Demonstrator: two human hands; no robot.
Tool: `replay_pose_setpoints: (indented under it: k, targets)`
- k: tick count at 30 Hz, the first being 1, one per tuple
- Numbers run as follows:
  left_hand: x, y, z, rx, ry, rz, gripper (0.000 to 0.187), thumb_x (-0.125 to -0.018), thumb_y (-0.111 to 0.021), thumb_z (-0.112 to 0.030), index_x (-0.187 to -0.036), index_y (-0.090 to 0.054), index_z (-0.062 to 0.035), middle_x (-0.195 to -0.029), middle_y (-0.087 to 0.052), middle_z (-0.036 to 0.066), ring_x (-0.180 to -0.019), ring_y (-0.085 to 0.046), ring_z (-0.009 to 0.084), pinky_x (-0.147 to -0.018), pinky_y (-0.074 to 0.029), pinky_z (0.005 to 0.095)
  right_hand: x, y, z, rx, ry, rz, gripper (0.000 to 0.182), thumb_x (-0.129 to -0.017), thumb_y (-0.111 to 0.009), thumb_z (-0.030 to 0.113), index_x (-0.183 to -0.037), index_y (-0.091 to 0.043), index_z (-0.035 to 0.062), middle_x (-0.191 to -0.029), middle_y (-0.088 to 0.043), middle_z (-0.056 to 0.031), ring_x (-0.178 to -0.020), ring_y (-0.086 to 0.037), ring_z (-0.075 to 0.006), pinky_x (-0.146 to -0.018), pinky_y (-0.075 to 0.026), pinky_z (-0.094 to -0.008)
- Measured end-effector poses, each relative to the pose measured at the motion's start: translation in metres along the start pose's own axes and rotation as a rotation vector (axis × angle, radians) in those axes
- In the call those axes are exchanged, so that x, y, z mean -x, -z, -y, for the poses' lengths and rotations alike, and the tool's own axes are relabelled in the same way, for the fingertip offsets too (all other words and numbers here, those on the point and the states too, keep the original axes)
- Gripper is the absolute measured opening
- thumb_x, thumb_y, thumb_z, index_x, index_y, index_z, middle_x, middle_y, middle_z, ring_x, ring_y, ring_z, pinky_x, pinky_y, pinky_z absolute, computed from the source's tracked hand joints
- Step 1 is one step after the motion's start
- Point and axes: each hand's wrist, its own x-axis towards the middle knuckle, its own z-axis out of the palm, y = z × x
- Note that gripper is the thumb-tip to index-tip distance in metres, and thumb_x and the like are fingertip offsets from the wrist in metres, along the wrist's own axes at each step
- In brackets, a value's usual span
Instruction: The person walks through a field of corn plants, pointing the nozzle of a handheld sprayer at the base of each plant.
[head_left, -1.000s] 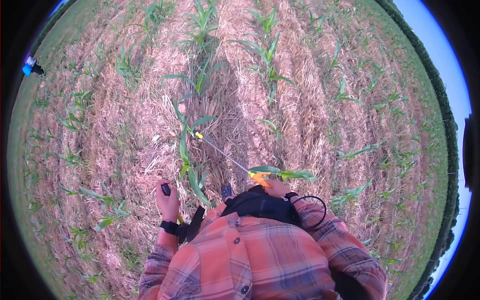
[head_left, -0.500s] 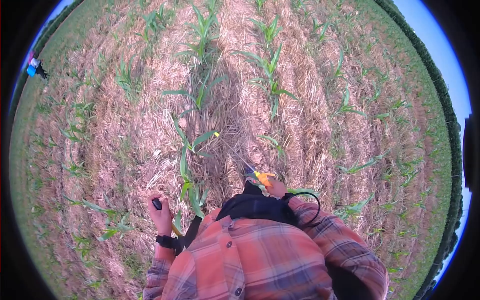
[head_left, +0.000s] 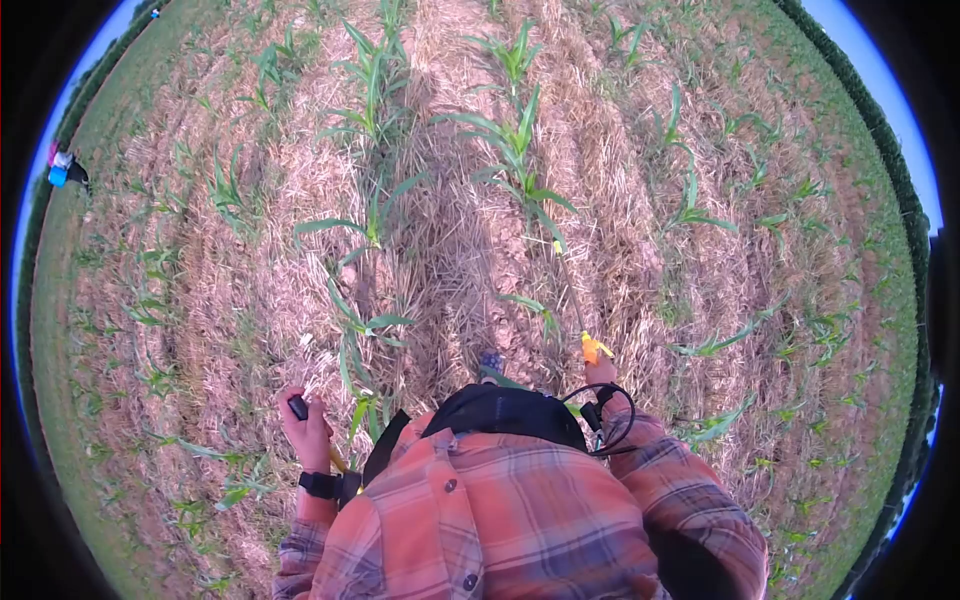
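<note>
My right hand (head_left: 601, 373) is closed around the orange-yellow handle of a spray wand (head_left: 596, 349). The thin wand reaches forward over the straw, and its yellow nozzle tip (head_left: 557, 247) is beside a young corn plant (head_left: 522, 160). At the lower left, my left hand (head_left: 308, 436) is wrapped around a lever with a black grip end (head_left: 298, 406); a yellow-orange part of it shows near the wrist. A black hose (head_left: 632, 420) loops by my right wrist.
Rows of young corn (head_left: 374, 220) run ahead on both sides, with dry straw (head_left: 450, 250) between them. A blue patterned shoe (head_left: 490, 362) shows below my body. Far off at the left edge is another person (head_left: 66, 168) with something blue. Trees (head_left: 870, 130) line the field.
My right hand has moved right, and the wand's tip has swung from the left corn row to the right one. My left hand has shifted slightly left. The nearby plants sit lower in view.
</note>
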Motion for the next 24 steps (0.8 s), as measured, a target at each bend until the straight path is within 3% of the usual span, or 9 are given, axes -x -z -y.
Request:
replay_pose_setpoints:
  k: [7, 11, 15, 17, 19, 20, 23, 24]
  targets:
    - [-0.012, -0.038, -0.025, -0.051, -0.037, 0.057, 0.020, -0.081, -0.051, -0.009, -0.098, -0.040, -0.0095, -0.058, -0.038, -0.003, -0.037, -0.035, 0.0032, -0.032, -0.029, 0.0166, -0.037, 0.013, 0.015, 0.059, -0.130, 0.094, 0.030, -0.071, -0.052, 0.030, -0.082, -0.060, 0.0033, -0.075, -0.059, -0.0207, -0.076, -0.058, -0.0350, -0.068, -0.044, -0.0432]
    - [-0.025, -0.058, -0.022, -0.058, -0.035, 0.025, 0.022, -0.081, -0.053, -0.009, -0.099, -0.040, -0.0108, -0.059, -0.037, -0.003, -0.036, -0.035, 0.0038, -0.032, -0.029, 0.0173, -0.051, -0.002, 0.033, 0.097, -0.003, 0.083, 0.032, -0.072, -0.051, 0.031, -0.083, -0.060, 0.0026, -0.079, -0.058, -0.0210, -0.079, -0.056, -0.0354, -0.069, -0.043, -0.0439]
    - [-0.047, -0.073, -0.006, -0.105, -0.075, -0.022, 0.019, -0.078, -0.056, -0.007, -0.094, -0.045, -0.0101, -0.071, -0.039, 0.000, -0.041, -0.033, 0.0041, -0.032, -0.027, 0.0179, -0.058, 0.000, 0.091, 0.068, 0.079, 0.267, 0.032, -0.074, -0.048, 0.031, -0.086, -0.058, 0.0029, -0.084, -0.057, -0.0216, -0.079, -0.055, -0.0370, -0.069, -0.043, -0.0445]
    - [-0.055, -0.080, -0.010, -0.124, 0.011, -0.034, 0.020, -0.076, -0.056, -0.005, -0.092, -0.046, -0.0086, -0.078, -0.039, 0.000, -0.050, -0.034, 0.0049, -0.040, -0.031, 0.0188, -0.067, -0.008, 0.109, 0.132, 0.259, 0.338, 0.033, -0.075, -0.047, 0.031, -0.088, -0.056, 0.0024, -0.082, -0.058, -0.0210, -0.079, -0.055, -0.0362, -0.069, -0.042, -0.0441]
    - [-0.070, -0.086, -0.003, -0.273, -0.202, -0.025, 0.021, -0.074, -0.055, -0.002, -0.092, -0.045, -0.0069, -0.080, -0.040, 0.000, -0.058, -0.036, 0.0057, -0.050, -0.034, 0.0197, -0.071, -0.009, 0.127, 0.093, 0.330, 0.336, 0.034, -0.076, -0.047, 0.031, -0.091, -0.055, 0.0021, -0.081, -0.058, -0.0208, -0.079, -0.055, -0.0357, -0.069, -0.042, -0.0439]
    - [-0.072, -0.092, -0.008, -0.229, -0.094, -0.041, 0.022, -0.073, -0.055, 0.000, -0.091, -0.045, -0.0055, -0.080, -0.040, 0.000, -0.064, -0.036, 0.0069, -0.058, -0.033, 0.0209, -0.071, -0.003, 0.141, 0.066, 0.364, 0.400, 0.034, -0.076, -0.047, 0.032, -0.091, -0.055, 0.0024, -0.082, -0.057, -0.0210, -0.080, -0.055, -0.0358, -0.069, -0.042, -0.0439]
    - [-0.105, -0.100, 0.007, -0.233, -0.101, -0.048, 0.021, -0.073, -0.056, -0.001, -0.090, -0.045, -0.0055, -0.079, -0.040, 0.000, -0.063, -0.035, 0.0075, -0.057, -0.033, 0.0212, -0.082, -0.001, 0.170, 0.071, 0.449, 0.473, 0.032, -0.076, -0.047, 0.032, -0.091, -0.055, 0.0044, -0.081, -0.057, -0.0201, -0.078, -0.055, -0.0358, -0.068, -0.042, -0.0431]
    - [-0.110, -0.108, -0.011, -0.130, 0.002, -0.008, 0.019, -0.073, -0.056, -0.001, -0.089, -0.046, -0.0053, -0.079, -0.040, 0.000, -0.064, -0.035, 0.0079, -0.057, -0.033, 0.0220, -0.087, -0.001, 0.178, 0.035, 0.515, 0.510, 0.031, -0.076, -0.047, 0.032, -0.090, -0.055, 0.0053, -0.080, -0.058, -0.0192, -0.078, -0.055, -0.0356, -0.067, -0.042, -0.0427]
